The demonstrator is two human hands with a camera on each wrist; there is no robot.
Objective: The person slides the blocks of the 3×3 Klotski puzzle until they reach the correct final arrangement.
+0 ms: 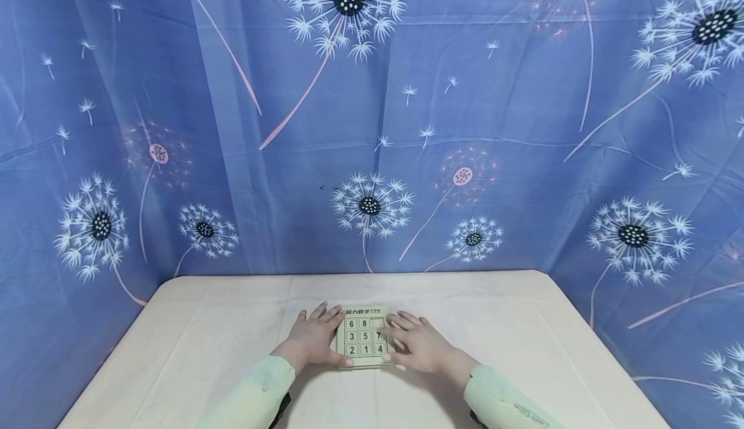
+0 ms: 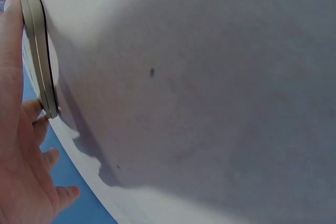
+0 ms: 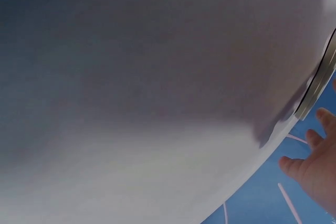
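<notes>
A light green number sliding puzzle (image 1: pixel 372 363) lies on the table between both hands in the head view. Its tiles read 6, 8 and a vacant slot on top, then 3, 5, 7, then 2, 1, 4. My left hand (image 1: pixel 310 340) holds the left side, thumb at the lower left corner, fingers by the upper left. With extended fingers, my right hand (image 1: pixel 424 346) touches the right side; its index fingertip is on the 7 tile (image 1: pixel 379 336), the thumb beside the 4 tile. Both wrist views catch only the puzzle's edge (image 2: pixel 38 51).
The puzzle sits on a cream-covered table (image 1: pixel 232 313). Blue cloth (image 1: pixel 302 209) printed with dandelions hangs behind the table and on both sides. In the left wrist view, a small dark spot (image 2: pixel 152 72) marks the table cover.
</notes>
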